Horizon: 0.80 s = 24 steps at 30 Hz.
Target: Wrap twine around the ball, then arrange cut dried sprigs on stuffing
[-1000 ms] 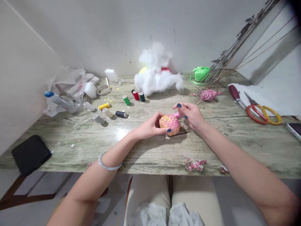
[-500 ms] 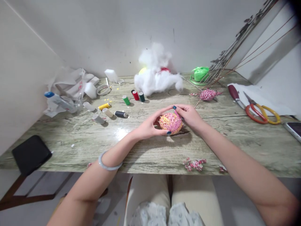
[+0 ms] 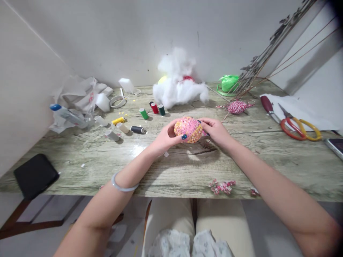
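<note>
A pink-and-yellow ball of wound yarn (image 3: 188,129) is between my hands above the middle of the table. My left hand (image 3: 168,135) curls round its left side, with the thumb on the near face and the fingers mostly hidden behind. On the ball's right edge, my right hand (image 3: 215,131) pinches with thumb and fingertips. A small bit of pink shows beneath the right fingers; I cannot make out what it is. Beyond the ball lies a heap of white stuffing (image 3: 178,94). Pink-and-white scraps (image 3: 222,186) lie near the front edge.
Several thread spools, among them a green spool (image 3: 143,113) and a black spool (image 3: 137,130), lie to the left. Behind on the right are red-and-white twine (image 3: 237,106), green ribbon (image 3: 229,83) and dried stems (image 3: 257,66). Scissors (image 3: 297,125) and a phone (image 3: 334,147) are far right.
The ball has shifted left and away from me and turned, so more pink faces up. My left hand moved along with it. The right hand stays almost in place.
</note>
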### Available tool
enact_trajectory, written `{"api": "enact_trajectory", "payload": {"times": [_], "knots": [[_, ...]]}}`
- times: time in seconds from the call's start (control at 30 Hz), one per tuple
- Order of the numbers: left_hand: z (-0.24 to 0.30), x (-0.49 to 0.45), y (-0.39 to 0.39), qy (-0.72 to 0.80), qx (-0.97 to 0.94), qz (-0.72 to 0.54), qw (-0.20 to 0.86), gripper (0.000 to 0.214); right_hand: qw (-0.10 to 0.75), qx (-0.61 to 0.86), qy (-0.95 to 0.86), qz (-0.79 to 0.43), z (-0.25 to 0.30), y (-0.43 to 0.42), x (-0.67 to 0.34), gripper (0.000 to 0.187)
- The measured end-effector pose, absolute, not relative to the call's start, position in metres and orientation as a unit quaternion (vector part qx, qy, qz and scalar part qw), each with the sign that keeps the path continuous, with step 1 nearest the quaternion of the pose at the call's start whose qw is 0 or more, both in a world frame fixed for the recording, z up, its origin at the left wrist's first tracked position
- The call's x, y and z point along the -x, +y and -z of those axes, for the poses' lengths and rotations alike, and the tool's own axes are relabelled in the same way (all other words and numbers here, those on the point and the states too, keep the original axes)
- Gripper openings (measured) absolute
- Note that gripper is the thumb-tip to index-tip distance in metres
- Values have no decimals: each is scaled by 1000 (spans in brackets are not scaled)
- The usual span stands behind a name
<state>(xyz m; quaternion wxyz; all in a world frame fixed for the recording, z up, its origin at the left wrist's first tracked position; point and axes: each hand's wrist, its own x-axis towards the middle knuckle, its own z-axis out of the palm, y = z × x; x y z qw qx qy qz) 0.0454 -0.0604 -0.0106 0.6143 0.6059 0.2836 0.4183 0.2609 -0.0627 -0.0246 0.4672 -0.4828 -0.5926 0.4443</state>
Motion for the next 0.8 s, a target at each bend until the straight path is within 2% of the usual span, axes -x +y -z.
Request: {"api": "enact_trajectory", "payload": {"times": [0.1, 0.27, 0.37, 0.57, 0.8], "knots": [[12, -47, -56, 308, -494, -439, 684, 63, 453, 489, -605, -436, 25, -61, -264, 36], [7, -48, -48, 361, -374, -452, 725, 38, 398, 518, -666, -361, 19, -64, -266, 32], [4, -49, -48, 373, -349, -461, 726, 34, 354, 541, -713, -272, 17, -67, -264, 27], [7, -47, -45, 386, -338, -502, 696, 40, 262, 569, -769, -126, 22, -69, -264, 27], [6, -33, -31, 405, -328, -575, 630, 36, 192, 588, -784, -59, 28, -56, -284, 22]]}}
